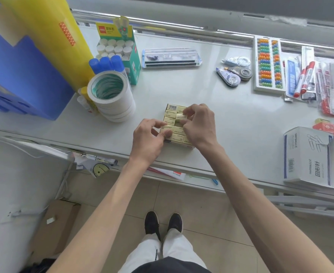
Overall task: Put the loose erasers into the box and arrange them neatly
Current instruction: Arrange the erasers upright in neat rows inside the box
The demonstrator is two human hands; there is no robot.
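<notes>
The box (179,126) of pale yellow erasers (171,114) sits on the grey worktop (241,125), close to its near edge and roughly midway along it. The erasers lie in tidy rows that fill most of the box, with a barcode showing at the far left corner.

The right hand (198,125) is over the right side of the box, its fingers (187,111) curled narrowly and pinching one eraser (182,116) just above the far rows. The left hand (149,137) rests at the near left corner of the box; its thumb and fingers are bent close together and press on the erasers there, though whether they grip one cannot be told.

Toward the left end of the worktop, a stack of white tape rolls (113,97) stands near a green carton of glue sticks (120,50). Near the far edge lies a clear ruler set (170,58). Toward the right end are correction tapes (235,72), a bead abacus (268,66), red markers (305,78), and a white paper-clip box (310,157) at the near right corner.
</notes>
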